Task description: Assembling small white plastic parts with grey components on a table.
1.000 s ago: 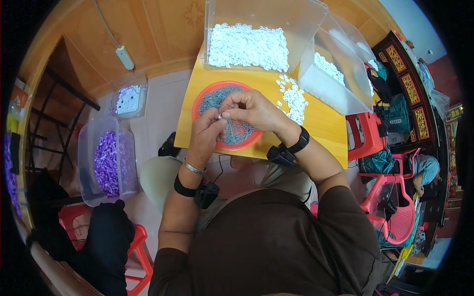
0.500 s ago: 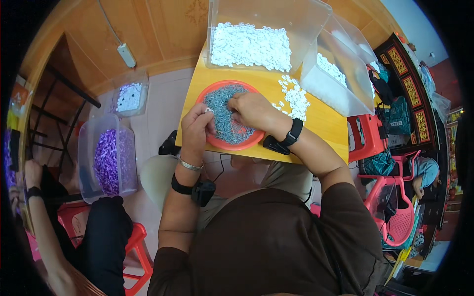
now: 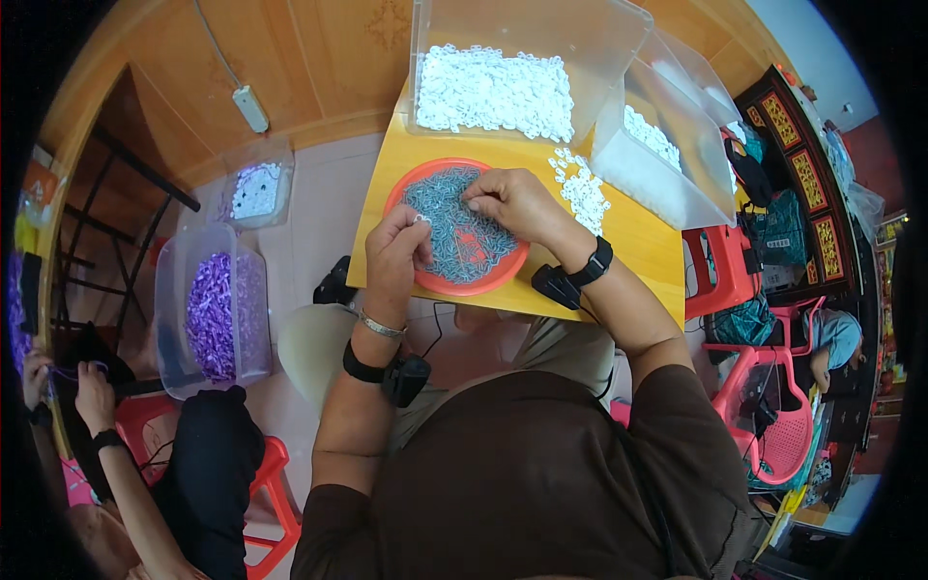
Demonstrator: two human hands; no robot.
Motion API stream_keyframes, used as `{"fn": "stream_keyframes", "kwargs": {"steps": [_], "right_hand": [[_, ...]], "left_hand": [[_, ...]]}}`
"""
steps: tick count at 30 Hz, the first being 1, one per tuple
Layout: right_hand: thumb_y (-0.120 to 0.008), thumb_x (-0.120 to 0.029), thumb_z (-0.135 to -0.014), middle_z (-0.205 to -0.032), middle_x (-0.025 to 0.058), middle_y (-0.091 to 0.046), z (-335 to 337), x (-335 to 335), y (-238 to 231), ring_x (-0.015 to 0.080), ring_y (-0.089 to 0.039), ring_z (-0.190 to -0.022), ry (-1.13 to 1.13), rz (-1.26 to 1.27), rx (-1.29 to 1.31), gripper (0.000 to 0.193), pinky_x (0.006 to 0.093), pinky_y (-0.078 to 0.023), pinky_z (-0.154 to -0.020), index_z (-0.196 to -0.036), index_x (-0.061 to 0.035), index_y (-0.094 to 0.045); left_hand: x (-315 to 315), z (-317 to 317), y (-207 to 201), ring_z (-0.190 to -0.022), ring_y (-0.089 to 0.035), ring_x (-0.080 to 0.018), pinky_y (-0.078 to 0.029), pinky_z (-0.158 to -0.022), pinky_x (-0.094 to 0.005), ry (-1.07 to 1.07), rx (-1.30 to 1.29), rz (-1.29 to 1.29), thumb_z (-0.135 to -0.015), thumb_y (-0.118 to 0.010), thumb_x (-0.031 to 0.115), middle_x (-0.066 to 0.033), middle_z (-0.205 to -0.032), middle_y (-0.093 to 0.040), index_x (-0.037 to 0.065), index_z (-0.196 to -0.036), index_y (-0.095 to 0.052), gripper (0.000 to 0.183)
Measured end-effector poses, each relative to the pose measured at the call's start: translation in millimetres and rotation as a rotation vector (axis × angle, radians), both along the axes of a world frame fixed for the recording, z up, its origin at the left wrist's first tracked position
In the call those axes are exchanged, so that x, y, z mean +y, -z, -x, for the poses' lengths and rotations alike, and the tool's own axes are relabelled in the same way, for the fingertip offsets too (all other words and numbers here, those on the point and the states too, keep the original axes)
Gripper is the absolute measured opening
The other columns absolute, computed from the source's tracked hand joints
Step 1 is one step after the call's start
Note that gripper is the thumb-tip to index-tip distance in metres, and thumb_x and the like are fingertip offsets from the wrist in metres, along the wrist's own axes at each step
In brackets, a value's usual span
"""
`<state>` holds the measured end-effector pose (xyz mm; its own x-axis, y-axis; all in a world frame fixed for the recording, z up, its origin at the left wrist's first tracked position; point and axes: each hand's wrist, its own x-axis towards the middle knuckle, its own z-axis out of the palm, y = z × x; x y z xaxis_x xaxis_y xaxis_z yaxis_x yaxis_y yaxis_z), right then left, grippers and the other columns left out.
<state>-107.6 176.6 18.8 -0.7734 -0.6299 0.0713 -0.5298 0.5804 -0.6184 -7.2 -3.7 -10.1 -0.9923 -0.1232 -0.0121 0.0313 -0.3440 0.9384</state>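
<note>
On a yellow desk [image 3: 643,263], near its back edge, a clear bin [image 3: 592,48] with a white heap [image 3: 493,92] inside; toward the front, a red bowl [image 3: 454,286]. Above the bowl's right half, a right hand [image 3: 517,203], thumb and forefinger close together; impossible to tell whether pinching anything. At the left rim, a left hand [image 3: 391,246], fingers curled in a pinch. Beyond the right wrist, loose white tabs [image 3: 585,198]. Inside the bowl, jumbled grey screw-like parts [image 3: 445,188]. Between left thumb and forefinger, a single white tab [image 3: 421,220]. Possible trouble from here: a dropped tab, lost among the grey parts, from so slight a grip; a fumbled or double pick, from parts so tangled; perhaps a spill, from a wrist catching the rim.
</note>
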Motion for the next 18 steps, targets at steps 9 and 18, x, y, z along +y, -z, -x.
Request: {"fn": "stream_keyframes", "kwargs": {"steps": [9,18], "right_hand": [[-0.066,-0.008,-0.081,-0.071,0.0025,-0.063,-3,7,9,0.0072,-0.056,-0.065,0.030,0.348,-0.357,0.009,0.0230,-0.046,-0.059,-0.086,-0.0008,-0.065],[-0.064,-0.010,-0.085,-0.074,-0.0006,-0.060,-21,-2,-4,0.0047,-0.053,-0.067,0.021,0.556,-0.582,0.013,0.0191,-0.044,-0.062,-0.093,-0.0003,-0.063]], "left_hand": [[9,1,12,-0.050,-0.045,-0.0053,-0.034,-0.046,-0.0177,0.031,0.011,0.032,-0.086,-0.049,0.013,0.0015,-0.059,-0.050,0.009,-0.074,-0.051,0.013],[15,0,7,-0.051,-0.045,-0.0049,-0.034,-0.047,-0.0178,0.038,0.017,0.040,-0.086,-0.052,0.014,0.0015,-0.059,-0.051,0.007,-0.075,-0.052,0.013]]}}
